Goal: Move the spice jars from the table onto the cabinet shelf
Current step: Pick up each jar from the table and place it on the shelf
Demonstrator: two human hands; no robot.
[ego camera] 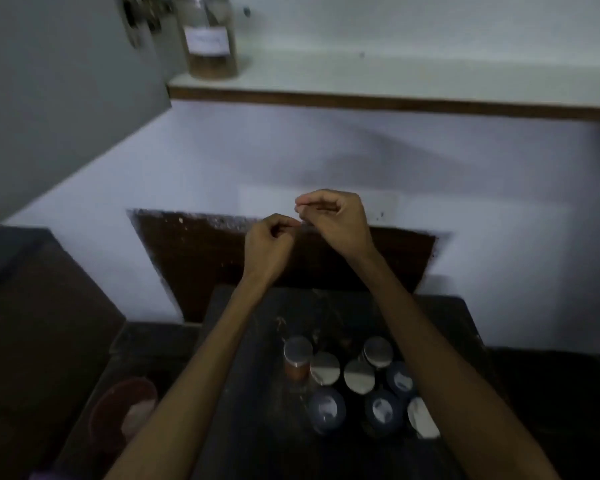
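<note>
Head cam looks down over a dark table [243, 341] w/ a cluster of spice jars [357, 386] near its front edge, approx eight, mostly metal-lidded, one showing reddish powder. Both arms reach out above them. Left hand [269, 245] is raised clear of the table, fingers curled in, nothing visible inside it. Right hand [336, 221] sits just beside it, slightly higher, fingers also curled; can't tell if it pinches something tiny, too blurred. Neither hand touches a jar. Up on the cabinet shelf [395, 81] stands one labelled jar [211, 39] at the left end, rest of the shelf bare. So I'd judge the job barely begun: one up at most, the whole cluster left to shift.
</note>
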